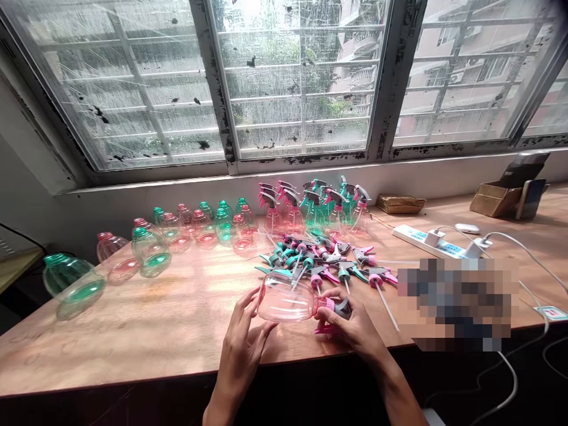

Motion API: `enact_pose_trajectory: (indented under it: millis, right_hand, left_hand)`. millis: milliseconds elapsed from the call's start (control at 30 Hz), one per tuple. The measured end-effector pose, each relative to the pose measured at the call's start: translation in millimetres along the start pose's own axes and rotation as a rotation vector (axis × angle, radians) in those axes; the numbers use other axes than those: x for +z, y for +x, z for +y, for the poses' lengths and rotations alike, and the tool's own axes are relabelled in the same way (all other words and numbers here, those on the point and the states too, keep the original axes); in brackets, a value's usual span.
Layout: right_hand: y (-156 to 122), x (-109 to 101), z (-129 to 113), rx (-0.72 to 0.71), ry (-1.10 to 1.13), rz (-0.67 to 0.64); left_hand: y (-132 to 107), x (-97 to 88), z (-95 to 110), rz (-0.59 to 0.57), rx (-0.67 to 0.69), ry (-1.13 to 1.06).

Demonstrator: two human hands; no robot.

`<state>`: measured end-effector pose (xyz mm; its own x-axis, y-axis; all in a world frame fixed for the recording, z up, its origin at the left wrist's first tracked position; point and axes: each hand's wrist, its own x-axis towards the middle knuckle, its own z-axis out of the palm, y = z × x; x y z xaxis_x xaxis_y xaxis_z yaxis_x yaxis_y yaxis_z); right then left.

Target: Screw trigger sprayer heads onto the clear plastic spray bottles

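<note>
Pink bottle between left hand, right hand; spray heads heaped behind.

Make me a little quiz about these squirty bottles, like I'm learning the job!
1. True or false: the pink bottle in the hands stands upright.
2. What does the right hand grip? A) spray head B) power strip C) green bottle
3. Which hand touches the bottle's base?
Key: 1 false, it lies sideways. 2 A. 3 the left hand.
</note>
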<state>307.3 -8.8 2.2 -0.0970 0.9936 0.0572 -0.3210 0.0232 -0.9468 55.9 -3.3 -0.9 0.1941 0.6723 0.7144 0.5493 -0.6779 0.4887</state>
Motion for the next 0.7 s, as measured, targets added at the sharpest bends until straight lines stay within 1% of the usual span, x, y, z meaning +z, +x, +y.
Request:
enact_pose_trajectory:
  millis: [100,200,367,533,700]
  right_hand:
    - [0,0,1,0.011,-0.006,0.005]
    - [1,1,2,0.012,-0.012,0.004]
    - [2,1,3,0.02,-0.013,-0.002]
    - [0,1,0,-0.021,0.008,-0.01]
    - [1,-1,3,-0.013,0.019,-0.011]
  left_hand:
    - [2,-3.4,5,-0.024,-0.004,0.019]
    - [2,-7.0,8,-0.051,-0.043,0.01]
    - [-1,-6.1,4,-0.025,-0.087,-0.044]
    - [-2,-1.3,-3,-0.023,-0.034,-0.02]
    - [2,-4.2,3,-0.029,-0.011,0.029]
